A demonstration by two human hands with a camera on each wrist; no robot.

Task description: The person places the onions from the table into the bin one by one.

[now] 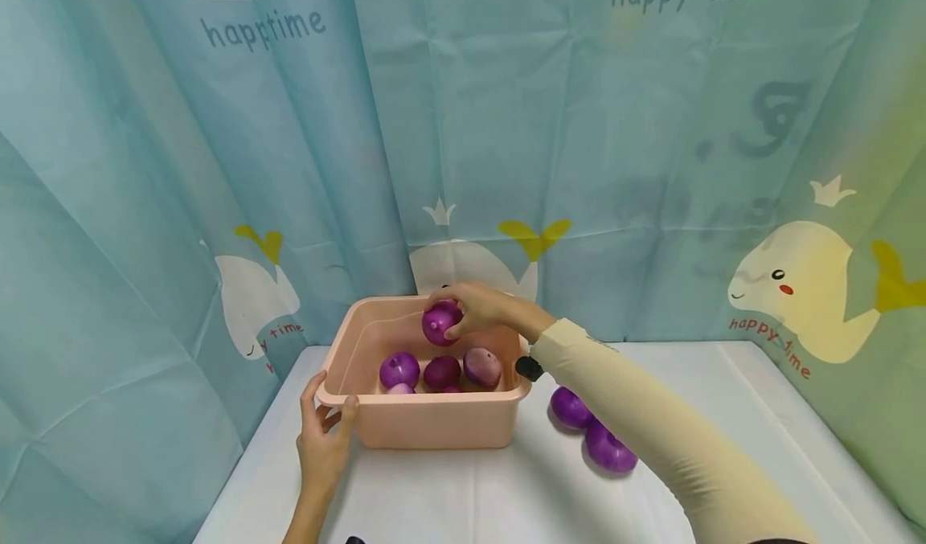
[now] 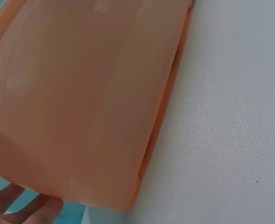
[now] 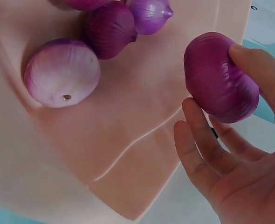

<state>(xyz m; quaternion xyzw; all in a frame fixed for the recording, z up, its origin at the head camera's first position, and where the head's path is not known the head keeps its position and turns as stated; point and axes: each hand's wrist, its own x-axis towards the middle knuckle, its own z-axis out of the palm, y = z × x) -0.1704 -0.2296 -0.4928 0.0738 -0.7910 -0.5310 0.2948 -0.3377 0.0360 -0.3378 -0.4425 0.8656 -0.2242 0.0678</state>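
Observation:
A pink plastic tub [image 1: 434, 430] stands on the white table and holds several purple onions [image 1: 399, 369]. My right hand [image 1: 473, 309] reaches over the tub's far side and grips one purple onion [image 1: 440, 322] above the inside. In the right wrist view that held onion [image 3: 219, 77] sits between my thumb and fingers, with a pale onion [image 3: 62, 72] and darker ones lying on the tub floor [image 3: 128, 126]. My left hand [image 1: 323, 435] holds the tub's near left corner, thumb over the rim. The left wrist view shows the tub's outer wall [image 2: 81, 98] with my fingertips [image 2: 32, 210] beneath it.
Two more purple onions [image 1: 571, 407] [image 1: 610, 447] lie on the table [image 1: 506, 496] to the right of the tub, under my right forearm. A blue curtain [image 1: 463, 126] printed with whales hangs close behind and around the table.

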